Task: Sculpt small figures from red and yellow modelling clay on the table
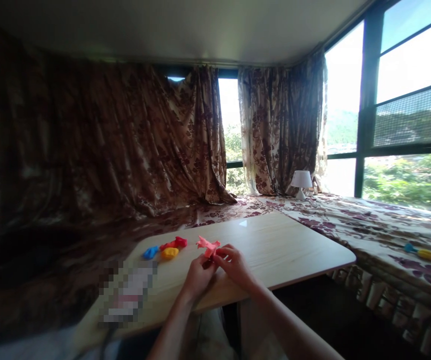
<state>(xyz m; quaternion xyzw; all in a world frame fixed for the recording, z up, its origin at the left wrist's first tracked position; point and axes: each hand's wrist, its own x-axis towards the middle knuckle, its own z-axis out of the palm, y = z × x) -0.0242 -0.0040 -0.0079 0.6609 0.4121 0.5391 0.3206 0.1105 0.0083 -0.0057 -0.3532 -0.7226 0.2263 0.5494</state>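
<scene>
My left hand [199,274] and my right hand [234,265] meet over the light wooden table [294,250], and together they pinch a small folded piece of pink paper [208,245]. The paper sticks up and to the left from between my fingertips. Just left of my hands lie three small folded paper shapes on the table: a blue one [150,252], a red one [174,243] and a yellow one [169,253].
A blurred-out flat thing [127,295] lies at the table's near left. A patterned cloth covers the ledge behind, with a small white lamp [301,183] and a blue and yellow toy [420,251] at right. Heavy curtains and windows stand behind.
</scene>
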